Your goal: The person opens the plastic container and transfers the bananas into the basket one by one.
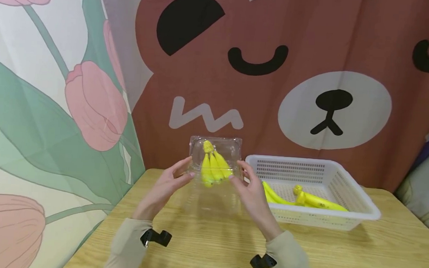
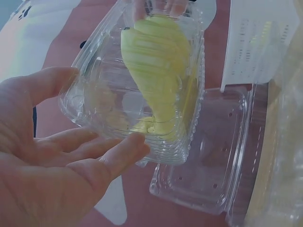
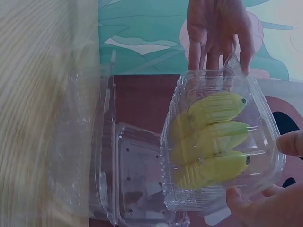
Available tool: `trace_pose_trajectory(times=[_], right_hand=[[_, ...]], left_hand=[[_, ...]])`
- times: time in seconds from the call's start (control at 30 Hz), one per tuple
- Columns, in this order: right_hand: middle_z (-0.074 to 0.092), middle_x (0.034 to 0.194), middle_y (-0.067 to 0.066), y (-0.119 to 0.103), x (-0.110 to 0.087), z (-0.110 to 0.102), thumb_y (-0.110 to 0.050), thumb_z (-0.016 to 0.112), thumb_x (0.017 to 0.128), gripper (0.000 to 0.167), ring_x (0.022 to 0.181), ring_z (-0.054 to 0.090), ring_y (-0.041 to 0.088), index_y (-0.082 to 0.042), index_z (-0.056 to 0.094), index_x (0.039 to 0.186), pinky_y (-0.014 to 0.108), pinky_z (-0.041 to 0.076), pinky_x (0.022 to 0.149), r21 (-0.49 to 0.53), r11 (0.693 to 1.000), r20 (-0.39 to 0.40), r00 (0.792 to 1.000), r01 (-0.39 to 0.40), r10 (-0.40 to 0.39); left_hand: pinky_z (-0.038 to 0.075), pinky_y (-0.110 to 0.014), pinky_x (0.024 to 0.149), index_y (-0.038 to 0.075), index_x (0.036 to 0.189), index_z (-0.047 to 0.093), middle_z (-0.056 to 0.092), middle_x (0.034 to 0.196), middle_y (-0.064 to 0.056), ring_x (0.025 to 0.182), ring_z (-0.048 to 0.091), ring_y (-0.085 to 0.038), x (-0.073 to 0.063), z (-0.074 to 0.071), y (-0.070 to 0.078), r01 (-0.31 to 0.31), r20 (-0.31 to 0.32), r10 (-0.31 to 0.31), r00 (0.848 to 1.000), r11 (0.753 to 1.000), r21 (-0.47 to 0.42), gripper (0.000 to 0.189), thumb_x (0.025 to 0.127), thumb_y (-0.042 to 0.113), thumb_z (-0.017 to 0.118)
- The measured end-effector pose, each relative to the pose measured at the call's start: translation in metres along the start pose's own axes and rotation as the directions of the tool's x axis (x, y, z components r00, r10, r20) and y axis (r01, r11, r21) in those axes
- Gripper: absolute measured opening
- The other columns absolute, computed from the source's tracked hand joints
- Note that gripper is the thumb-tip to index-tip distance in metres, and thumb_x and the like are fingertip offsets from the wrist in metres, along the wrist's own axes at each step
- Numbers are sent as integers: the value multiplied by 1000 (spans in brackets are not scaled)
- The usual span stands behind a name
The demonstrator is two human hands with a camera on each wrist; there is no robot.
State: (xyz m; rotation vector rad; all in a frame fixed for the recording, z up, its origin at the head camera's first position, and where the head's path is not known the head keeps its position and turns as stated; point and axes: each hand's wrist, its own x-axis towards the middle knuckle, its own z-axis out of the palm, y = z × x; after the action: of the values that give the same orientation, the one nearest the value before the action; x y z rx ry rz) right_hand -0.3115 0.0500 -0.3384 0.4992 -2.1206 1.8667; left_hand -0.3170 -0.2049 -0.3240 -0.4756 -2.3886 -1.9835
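Both hands hold up a lidded clear plastic box (image 3: 262, 137) above the table. A small bunch of yellow bananas (image 1: 214, 166) with greenish tips lies inside it. My left hand (image 1: 165, 188) grips one side, the thumb at one edge and the fingers along another, as the left wrist view shows. On the opposite side my right hand (image 1: 249, 189) pinches the box between thumb and fingers. Beyond it, an open clear plastic container (image 3: 137, 184) is on the table, its see-through lid or wall upright; reflections blur its outline.
To the right stands a white perforated basket (image 1: 370, 213) with more bananas (image 1: 321, 201) inside. The wooden table (image 1: 200, 252) ends at a curtain (image 1: 260, 108) with a bear print. A tulip-patterned cloth (image 1: 33, 139) hangs along the left.
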Motion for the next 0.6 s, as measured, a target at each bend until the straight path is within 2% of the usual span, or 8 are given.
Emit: trace_pose_trajectory(times=[0.23,0.33,0.47,0.6], right_hand=[[45,144,11,0,-2,-17,-18,65,94,56,125,52,32,-16,44,146,46,49,96,16,1000,-1,1000,-25,25],[48,140,13,0,-4,-25,-18,65,94,57,122,54,32,-16,44,146,46,49,95,13,1000,-7,1000,-28,28],[50,138,14,0,-6,-36,-16,65,94,54,119,57,30,-14,46,145,40,50,95,-5,1000,-21,1000,-11,11],[53,133,17,1,-8,-45,-16,64,95,51,112,61,30,-17,47,143,36,53,78,0,1000,-26,999,-31,31]], left_hand=[[29,-52,113,28,150,40,32,157,1,142,30,-26,8,16,1,-28,-4,28,1000,999,-22,65,93,33,70],[29,-53,113,27,150,40,33,156,1,141,31,-27,10,24,2,-33,-5,33,999,999,-33,65,93,32,70],[28,-53,113,24,150,41,34,156,-1,140,34,-28,13,35,3,-43,-3,42,999,998,-42,65,93,31,70],[28,-55,112,23,151,40,35,156,-2,139,35,-29,16,46,4,-45,3,45,999,998,-39,66,93,32,70]])
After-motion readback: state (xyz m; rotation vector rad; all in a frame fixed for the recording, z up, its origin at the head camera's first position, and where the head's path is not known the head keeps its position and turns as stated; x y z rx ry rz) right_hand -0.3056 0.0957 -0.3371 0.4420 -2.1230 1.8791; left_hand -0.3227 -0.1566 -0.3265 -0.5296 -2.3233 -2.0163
